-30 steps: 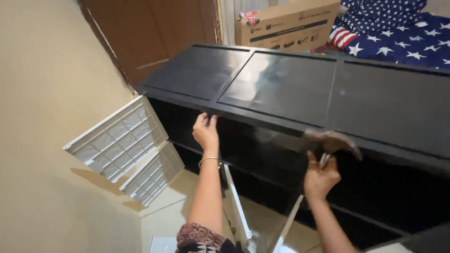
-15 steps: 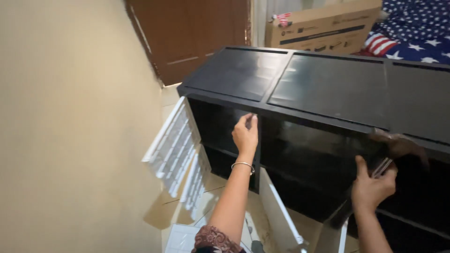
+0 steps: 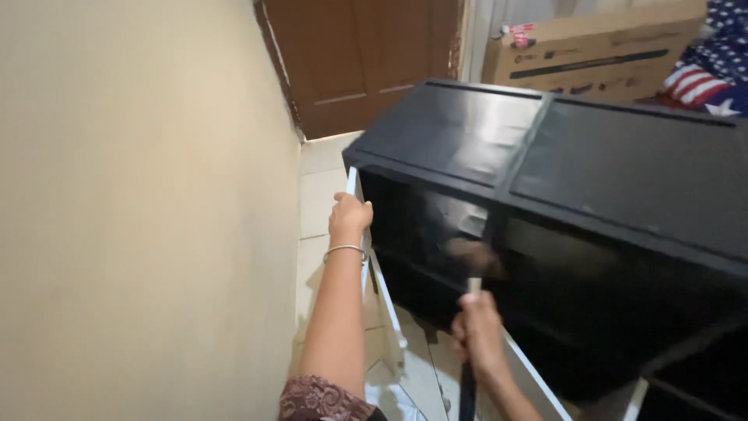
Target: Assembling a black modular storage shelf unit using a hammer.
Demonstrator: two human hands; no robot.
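A big black shelf cabinet (image 3: 623,164) lies on its side, with its open compartments facing me. My left hand (image 3: 351,220), a thin bangle on the wrist, is closed over the upper edge of a thin white panel (image 3: 387,312) that stands against the cabinet's left end. My right hand (image 3: 479,335) grips the dark handle of a hammer (image 3: 474,261). Its blurred head is up in front of the left compartment's opening, near the upright divider.
A beige wall (image 3: 140,210) runs close along the left, leaving a narrow strip of tiled floor (image 3: 319,195). Behind the cabinet are a brown door (image 3: 366,62), a long cardboard box (image 3: 592,47) and star-and-stripe fabric (image 3: 705,74). More white panels (image 3: 538,382) lean below my right hand.
My left hand has shifted from the cabinet's front top edge to its left end. The hammer has travelled left with my right hand, from the middle compartment to the left one.
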